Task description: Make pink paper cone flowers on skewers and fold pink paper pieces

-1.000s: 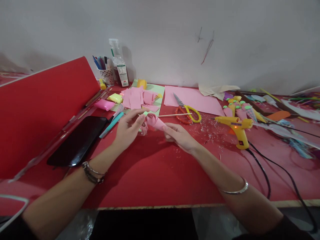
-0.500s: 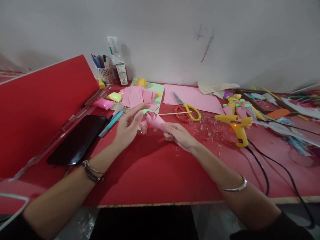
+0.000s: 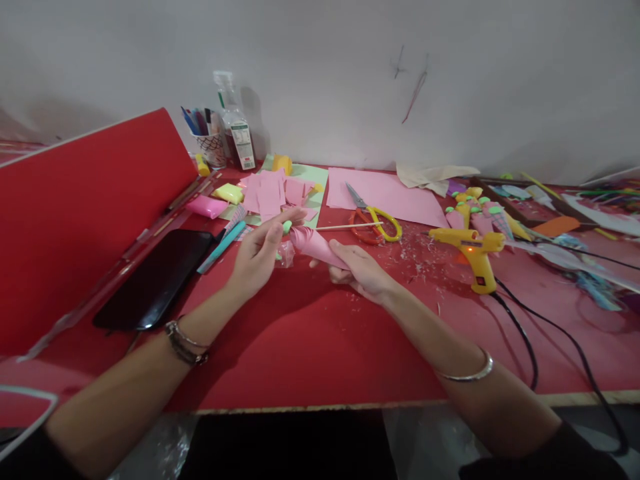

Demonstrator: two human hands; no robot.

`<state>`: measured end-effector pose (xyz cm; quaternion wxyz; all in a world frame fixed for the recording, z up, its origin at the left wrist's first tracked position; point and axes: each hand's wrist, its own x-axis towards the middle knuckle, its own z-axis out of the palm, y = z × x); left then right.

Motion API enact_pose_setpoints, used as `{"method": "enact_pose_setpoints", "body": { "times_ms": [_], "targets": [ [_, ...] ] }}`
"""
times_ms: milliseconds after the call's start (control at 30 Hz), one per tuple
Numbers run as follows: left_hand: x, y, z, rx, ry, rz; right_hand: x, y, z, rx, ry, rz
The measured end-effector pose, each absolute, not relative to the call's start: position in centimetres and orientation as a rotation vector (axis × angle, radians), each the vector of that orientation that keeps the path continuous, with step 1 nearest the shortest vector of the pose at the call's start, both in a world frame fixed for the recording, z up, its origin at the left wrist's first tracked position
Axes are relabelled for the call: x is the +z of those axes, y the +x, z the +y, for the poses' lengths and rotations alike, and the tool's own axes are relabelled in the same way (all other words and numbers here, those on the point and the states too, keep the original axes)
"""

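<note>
- Between the two hands, just above the counter (image 3: pixel 300 360), is the pink paper roll (image 3: pixel 316 247), its layered end toward the left hand (image 3: pixel 257 257) and its other end inside the right hand (image 3: pixel 365 272).
- Too hard a pinch from the right hand would probably crease or flatten the roll; too loose a one could let the layers spring apart.
- At the left thumb sits a small green piece (image 3: pixel 287 228), next to the roll's layered end. Pressed against that end off-centre, it might dent the paper edge or sit crooked.
- On the right, the hand is closed around the roll, thumb on top, the other fingers folded underneath.
- On the left, the hand is half curled, fingers reaching past the green piece; whether it pinches the piece or only touches it, I cannot tell.
- Beyond the roll, a thin wooden stick (image 3: pixel 345 227) runs rightward across the scissors (image 3: pixel 376 223); a forward sweep of the right hand could knock both.
- Farther right of the right hand, a yellow glue gun (image 3: pixel 473 257) shows a lit lamp, nozzle toward that hand; if hot, it could burn knuckles moving sideways.
- Nearer the left forearm, a dark phone (image 3: pixel 155 280) could be nudged by a dropped elbow.
</note>
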<state>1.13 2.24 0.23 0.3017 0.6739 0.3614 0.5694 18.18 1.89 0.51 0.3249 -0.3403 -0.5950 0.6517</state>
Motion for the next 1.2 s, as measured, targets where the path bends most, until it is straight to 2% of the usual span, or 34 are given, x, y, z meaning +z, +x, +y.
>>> {"method": "enact_pose_setpoints", "body": {
  "times_ms": [667, 867, 1200],
  "targets": [
    [0.3, 1.1, 2.0, 1.503, 1.881, 1.065, 0.7, 18.2, 1.8, 1.91, -0.838, -1.508],
    [0.0, 1.2, 2.1, 1.521, 1.802, 0.893, 0.6, 18.3, 1.7, 1.949, -0.797, -1.452],
    [-1.4, 2.6, 1.9, 1.231, 1.633, 0.858, 0.4, 17.8, 2.0, 1.787, -0.749, -1.25]
  ]
}}
